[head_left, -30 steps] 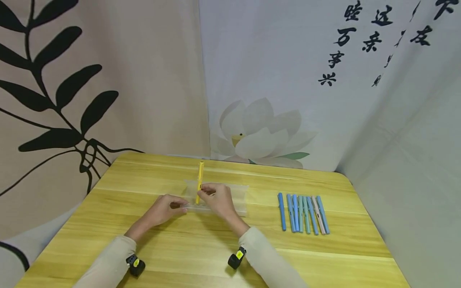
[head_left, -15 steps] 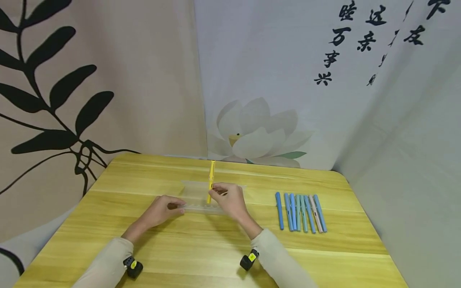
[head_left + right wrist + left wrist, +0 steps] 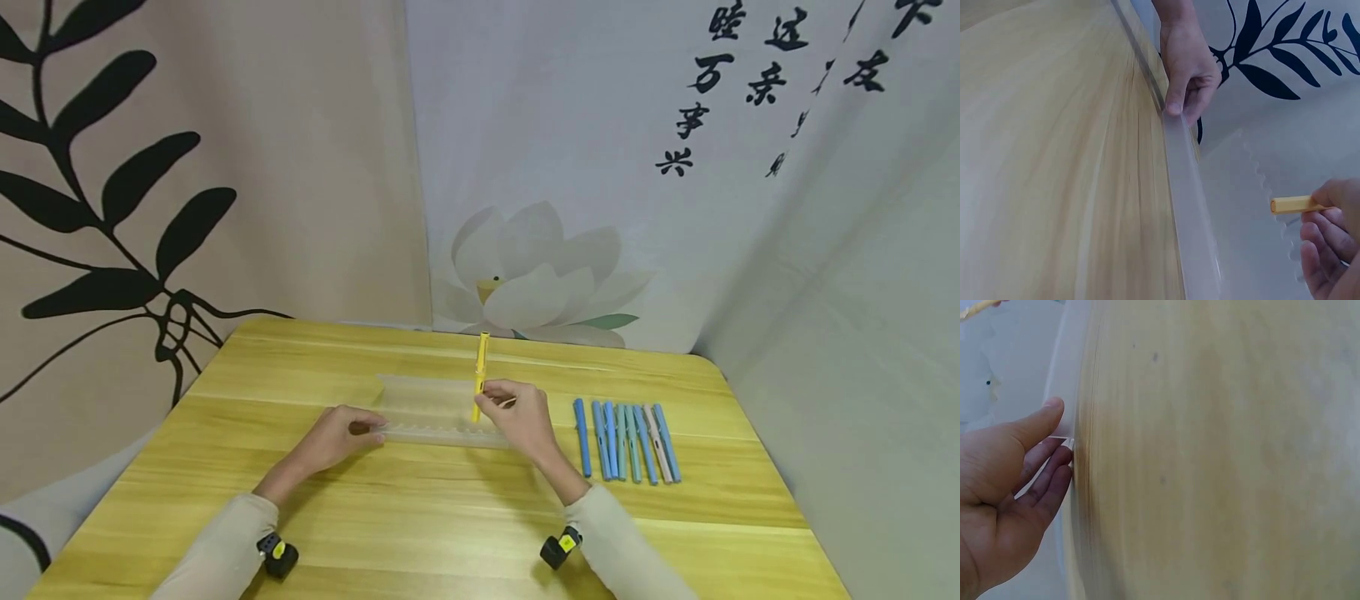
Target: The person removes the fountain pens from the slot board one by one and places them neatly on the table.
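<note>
Upright in my right hand (image 3: 522, 417) is a yellow pen (image 3: 481, 358), pinched between thumb and fingers over the right part of a clear plastic pen rack (image 3: 423, 404). Scalloped notches line the rack, and the right wrist view shows the pen's end (image 3: 1285, 205) pointing at that notched edge (image 3: 1266, 184). My left hand (image 3: 341, 437) holds the rack's left end, its thumb (image 3: 1052, 407) on the front strip and its fingers curled at the end. Part of the rack's right end lies behind my right hand.
To the right, several pens (image 3: 626, 442) in blue, green and one pinkish grey lie side by side on the wooden table (image 3: 420, 517). A printed curtain (image 3: 570, 167) hangs behind the table's back edge. Each forearm wears a small black wrist camera (image 3: 279, 557).
My right hand has moved to the right along the rack, carrying the upright yellow pen from the left part to the right part. My left hand stays at the rack's left end.
</note>
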The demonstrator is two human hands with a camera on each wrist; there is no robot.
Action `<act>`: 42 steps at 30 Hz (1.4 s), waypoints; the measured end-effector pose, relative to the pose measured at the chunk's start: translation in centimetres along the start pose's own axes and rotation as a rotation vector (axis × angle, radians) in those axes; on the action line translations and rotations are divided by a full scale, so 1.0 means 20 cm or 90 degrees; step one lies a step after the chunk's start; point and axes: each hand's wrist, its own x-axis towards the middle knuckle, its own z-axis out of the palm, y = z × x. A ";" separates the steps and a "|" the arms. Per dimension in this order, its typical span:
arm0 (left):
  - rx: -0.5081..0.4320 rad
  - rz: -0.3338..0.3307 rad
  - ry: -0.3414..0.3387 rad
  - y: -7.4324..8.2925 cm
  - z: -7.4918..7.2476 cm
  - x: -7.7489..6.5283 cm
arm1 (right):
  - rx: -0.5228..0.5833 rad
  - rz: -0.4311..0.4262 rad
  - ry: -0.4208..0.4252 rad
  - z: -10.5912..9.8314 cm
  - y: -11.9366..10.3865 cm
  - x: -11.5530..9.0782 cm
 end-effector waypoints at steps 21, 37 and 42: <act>0.004 -0.010 0.006 0.02 -0.01 0.00 | -0.085 0.044 0.066 -0.35 0.18 -0.14; 0.000 0.002 0.004 0.01 0.00 0.00 | -0.135 0.064 0.100 -0.60 0.33 -0.26; -0.003 0.007 0.002 0.02 0.00 0.00 | -0.171 0.072 0.122 -0.68 0.39 -0.31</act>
